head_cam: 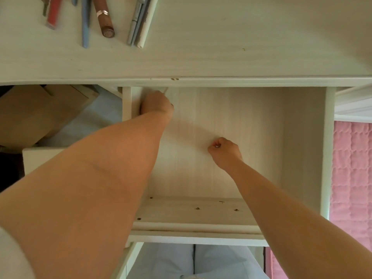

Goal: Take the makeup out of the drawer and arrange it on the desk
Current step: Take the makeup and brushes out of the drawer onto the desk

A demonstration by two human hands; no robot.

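Observation:
The white drawer (302, 141) is pulled out below the desk (221, 37); its visible floor is bare. My left hand (157, 103) reaches into the drawer's far left corner under the desk edge, fingers curled around what looks like a pale thin item (165, 90), mostly hidden. My right hand (224, 151) hovers over the middle of the drawer, curled into a fist and pinching a small pale item (216, 146) between thumb and finger. Makeup lies on the desk at the far left: a red lip gloss (54, 11), a blue pencil (85, 23), a brown tube (104, 17) and pale pencils (141, 23).
A cardboard box (36, 115) sits on the floor left of the drawer. A pink quilted cover (352, 178) lies to the right. The drawer's front panel (197, 214) is near my body, above my pale trousers (193, 260).

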